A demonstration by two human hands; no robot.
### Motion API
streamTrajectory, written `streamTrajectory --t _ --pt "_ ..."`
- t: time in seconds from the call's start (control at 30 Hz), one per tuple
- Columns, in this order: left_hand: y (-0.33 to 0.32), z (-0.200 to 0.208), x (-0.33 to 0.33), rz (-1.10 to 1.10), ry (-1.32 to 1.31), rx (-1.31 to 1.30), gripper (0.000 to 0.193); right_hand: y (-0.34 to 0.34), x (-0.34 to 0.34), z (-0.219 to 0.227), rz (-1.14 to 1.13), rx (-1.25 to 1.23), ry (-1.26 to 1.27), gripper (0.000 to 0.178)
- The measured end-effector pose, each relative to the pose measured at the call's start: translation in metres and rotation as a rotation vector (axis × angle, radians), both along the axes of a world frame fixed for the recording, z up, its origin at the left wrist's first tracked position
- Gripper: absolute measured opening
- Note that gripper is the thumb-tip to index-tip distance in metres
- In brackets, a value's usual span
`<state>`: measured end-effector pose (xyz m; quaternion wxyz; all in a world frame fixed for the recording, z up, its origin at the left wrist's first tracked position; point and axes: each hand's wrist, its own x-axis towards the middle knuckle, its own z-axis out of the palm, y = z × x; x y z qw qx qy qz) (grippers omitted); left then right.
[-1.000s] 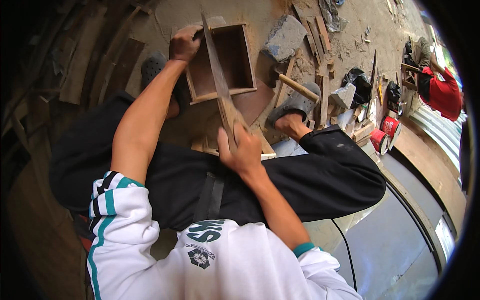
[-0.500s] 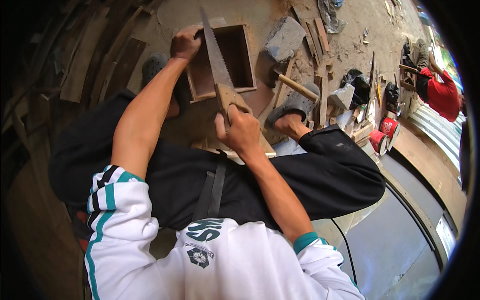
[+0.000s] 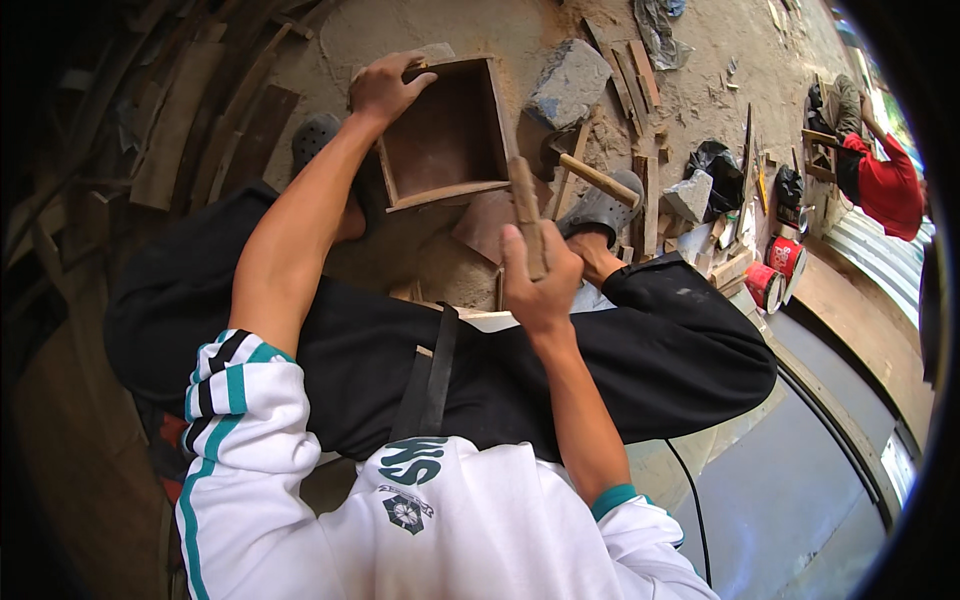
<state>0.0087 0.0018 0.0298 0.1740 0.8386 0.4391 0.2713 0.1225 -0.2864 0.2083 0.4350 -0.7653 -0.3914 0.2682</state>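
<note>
From the head view, the person sits low over a dusty ground, knees in black trousers spread wide. The left hand is closed over the far left corner of an open wooden box, fingers curled over its rim; the box stands on the ground between the feet, its hollow facing up. The right hand is clenched around the lower end of a narrow wooden tool handle, held upright just in front of the box's near right corner; what sits at its far end I cannot tell.

Just right of the box lies a grey stone block, and below it a hammer with a pale wooden handle rests on the ground beside a grey sandal. Loose wooden slats lie scattered further right. Toward the right edge of the ground stand red tins, and beyond them another person in a red top crouches over work of their own.
</note>
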Motion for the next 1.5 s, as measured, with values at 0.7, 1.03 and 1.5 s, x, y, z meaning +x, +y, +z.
streamTrajectory --t 0.7,1.03,1.5 --pt "0.017 0.016 -0.031 -0.141 0.149 -0.085 0.034 -0.008 -0.007 -0.024 -0.035 0.065 0.407 0.029" --pt "0.001 -0.009 -0.018 0.150 -0.037 -0.194 0.025 -0.013 -0.026 -0.058 0.105 0.070 0.068 0.020" --pt "0.003 -0.030 -0.016 0.066 0.036 0.038 0.023 -0.037 -0.025 -0.071 0.142 0.041 0.023 0.029"
